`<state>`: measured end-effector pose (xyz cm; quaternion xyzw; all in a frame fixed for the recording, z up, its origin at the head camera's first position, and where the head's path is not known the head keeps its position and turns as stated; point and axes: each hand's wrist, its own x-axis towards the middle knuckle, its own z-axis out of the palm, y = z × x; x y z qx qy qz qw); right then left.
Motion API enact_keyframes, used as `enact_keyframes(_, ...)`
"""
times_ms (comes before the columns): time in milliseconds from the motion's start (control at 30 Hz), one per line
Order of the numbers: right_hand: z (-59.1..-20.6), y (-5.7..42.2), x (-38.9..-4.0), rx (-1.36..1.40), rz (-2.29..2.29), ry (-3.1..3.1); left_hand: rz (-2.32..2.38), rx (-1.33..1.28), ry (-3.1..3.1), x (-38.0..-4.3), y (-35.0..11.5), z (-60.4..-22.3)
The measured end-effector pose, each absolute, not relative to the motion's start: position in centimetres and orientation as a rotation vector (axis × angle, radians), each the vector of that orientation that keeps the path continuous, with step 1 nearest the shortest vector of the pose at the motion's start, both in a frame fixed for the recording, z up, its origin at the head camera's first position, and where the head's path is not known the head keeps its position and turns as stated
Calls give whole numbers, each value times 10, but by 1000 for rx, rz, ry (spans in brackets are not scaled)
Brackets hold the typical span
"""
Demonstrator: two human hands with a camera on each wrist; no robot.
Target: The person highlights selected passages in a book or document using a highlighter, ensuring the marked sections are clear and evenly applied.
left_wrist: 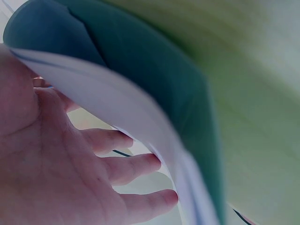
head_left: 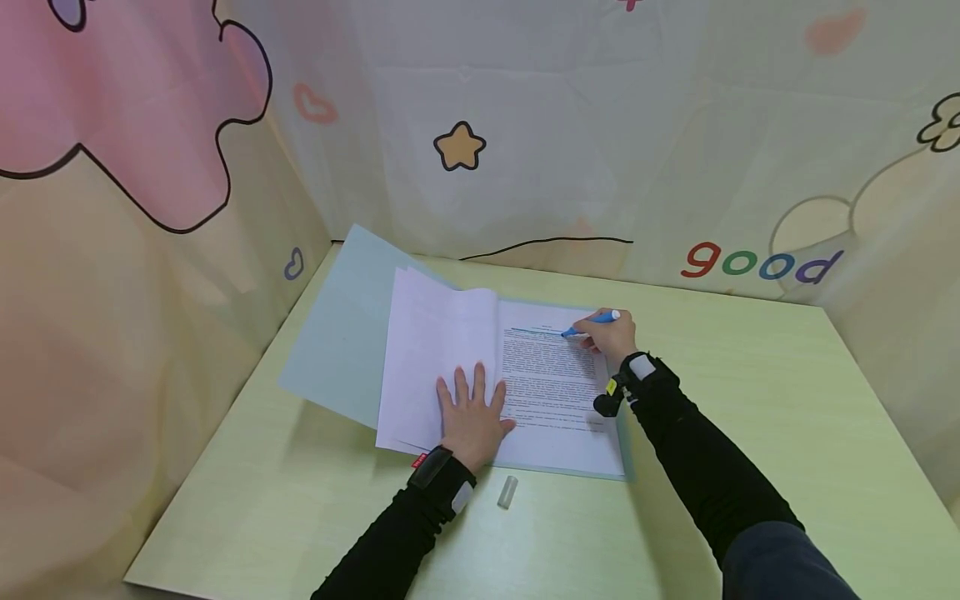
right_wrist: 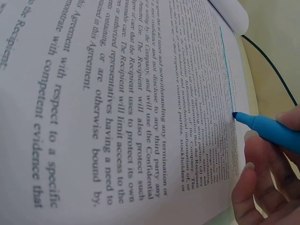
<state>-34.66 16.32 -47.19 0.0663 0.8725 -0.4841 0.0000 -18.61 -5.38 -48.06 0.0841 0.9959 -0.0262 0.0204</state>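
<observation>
The printed page (head_left: 555, 400) lay on the right side of a pale blue folder (head_left: 337, 325), which was spread out on the light yellow-green table (head_left: 750, 392). The right hand (head_left: 612, 336) gripped a blue marker (head_left: 602, 317) between thumb and fingers, its dark tip touching the paper among the upper lines, at the end of a thin blue line (right_wrist: 227, 70) drawn across the text. The left hand (head_left: 475, 421) gripped nothing; its fingers were straight and fanned out, resting on the plain white sheets (head_left: 423, 342) at the left, with the thumb reaching over the inner edge of the printed page. Beyond those sheets the folder's left cover stood tilted up from the table, casting a shadow under it. In the head view the right hand hid the page's upper right corner, and a small black camera (head_left: 607, 405) on that wrist covered part of the right margin. A small translucent cylinder (head_left: 507, 492) lay on the table just below the folder, near the left wrist. Behind the table hung a patterned curtain (head_left: 555, 158) bearing an orange star (head_left: 460, 147) and the colourful word "good" (head_left: 761, 264)
</observation>
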Motion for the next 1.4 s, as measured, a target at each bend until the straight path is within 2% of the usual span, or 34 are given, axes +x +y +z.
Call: enact_keyframes(1400, -472, 173, -346, 275, -1598, 2696, -40, 271, 3077, -186, -55, -481)
